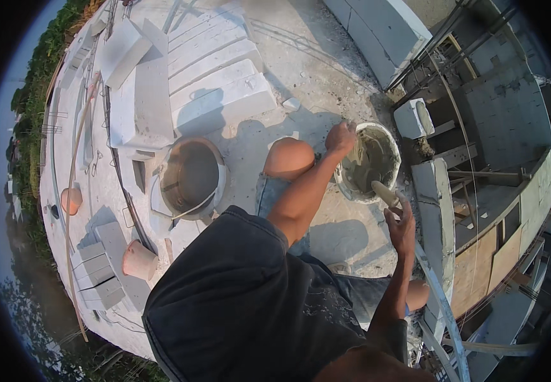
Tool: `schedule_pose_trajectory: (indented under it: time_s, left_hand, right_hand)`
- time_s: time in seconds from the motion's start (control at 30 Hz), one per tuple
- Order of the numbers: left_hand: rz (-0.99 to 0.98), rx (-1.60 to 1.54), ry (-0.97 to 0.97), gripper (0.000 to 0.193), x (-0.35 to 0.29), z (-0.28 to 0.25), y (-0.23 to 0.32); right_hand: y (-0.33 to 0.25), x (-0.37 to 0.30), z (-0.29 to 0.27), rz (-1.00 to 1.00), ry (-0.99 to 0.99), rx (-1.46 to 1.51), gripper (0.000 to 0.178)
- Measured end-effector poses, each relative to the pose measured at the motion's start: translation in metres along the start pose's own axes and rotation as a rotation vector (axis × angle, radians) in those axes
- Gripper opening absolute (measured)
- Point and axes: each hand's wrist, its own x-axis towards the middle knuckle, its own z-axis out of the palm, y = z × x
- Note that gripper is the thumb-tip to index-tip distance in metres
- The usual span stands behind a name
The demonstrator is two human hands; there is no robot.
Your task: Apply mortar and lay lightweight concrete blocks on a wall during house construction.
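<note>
A white bucket [395,148] coated with grey mortar [372,156] stands on the concrete in front of my knees. My left hand [341,137] is closed at the far left of its rim and appears to grip it. At the near right side, my right hand [401,226] is closed round a pale, mortar-smeared tool [385,193] that looks like a trowel. The tool's rounded end reaches over the rim toward the mortar. Fingers hide its handle.
A larger round tub [220,172] of grey liquid stands to my left. White blocks [224,105] are stacked beyond it. A pinkish bucket [139,260] and an orange pot [71,201] are farther left. On my right, a block wall [436,210] borders a drop to a lower level.
</note>
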Motion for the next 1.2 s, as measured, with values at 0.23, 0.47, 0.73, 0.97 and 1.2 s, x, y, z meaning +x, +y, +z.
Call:
schedule_pose_trajectory:
  time_s: [0.23,0.47,0.73,0.97,1.2]
  left_hand:
    - [-0.073,0.081,-0.041,0.063,0.063,-0.093,-0.002]
    - [0.243,0.1,-0.068,0.07,0.011,-0.242,-0.005]
    - [-0.773,-0.396,-0.208,0.075,-0.332,-0.333,-0.087]
    - [-0.873,-0.614,-0.199,0.087,-0.512,-0.388,0.047]
    - [-0.718,-0.494,-0.201,0.091,-0.529,-0.448,0.098]
  right_hand:
    - [0.021,0.004,0.006,0.178,0.051,0.046,0.048]
    - [0.019,0.005,-0.002,0.275,0.004,-0.301,0.06]
    - [-0.176,-0.006,-0.059,0.34,-0.348,-0.221,0.065]
    - [-0.403,0.032,-0.037,0.241,-0.709,-0.169,0.068]
    - [-0.523,0.113,0.073,0.181,-1.01,-0.039,0.068]
